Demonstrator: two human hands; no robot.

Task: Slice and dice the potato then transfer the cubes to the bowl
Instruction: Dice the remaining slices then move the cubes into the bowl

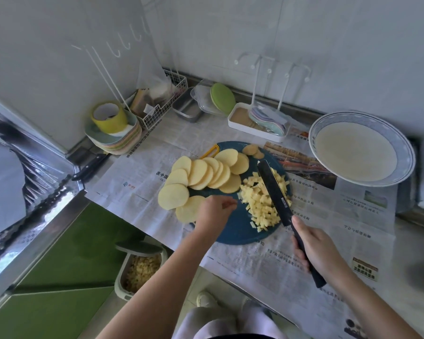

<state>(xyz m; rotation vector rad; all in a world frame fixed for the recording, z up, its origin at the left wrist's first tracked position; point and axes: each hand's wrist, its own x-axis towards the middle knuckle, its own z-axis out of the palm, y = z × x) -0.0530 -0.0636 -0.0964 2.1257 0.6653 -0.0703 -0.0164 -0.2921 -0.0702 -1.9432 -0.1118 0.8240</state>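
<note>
About a dozen round potato slices (201,177) lie fanned and overlapping across the left half of the blue cutting board (238,231), uncut, with the outermost ones hanging over its left edge onto the newspaper (137,182). So the slicing looks finished, but most of the dicing is still to do. The left hand (213,211) sits at the lower centre of the board, over the edge of the nearest slice. Its fingers are bent, with thumb and forefinger close together.

To its right is a loose heap of small potato cubes (260,206), which I take to be only a few slices' worth. The black knife (277,194) lies slantwise over the heap. The right hand (321,250) grasps its handle, forefinger stretched toward the blade. At the far right, well apart from the board, stands the blue-rimmed bowl (328,126). No cubes show in it, so the transfer appears not yet begun.

Some things are unclear:
- I cannot tell whether the left hand pinches a piece or holds nothing, because its fingertips hide that.
- It also covers part of the slice beneath it.
- The knife hides some cubes, and whether its edge touches them cannot be judged.
- The bowl's pale inside could be bare glaze or liquid.
- Two small brownish pieces at the board's top edge are too small to make out.
</note>
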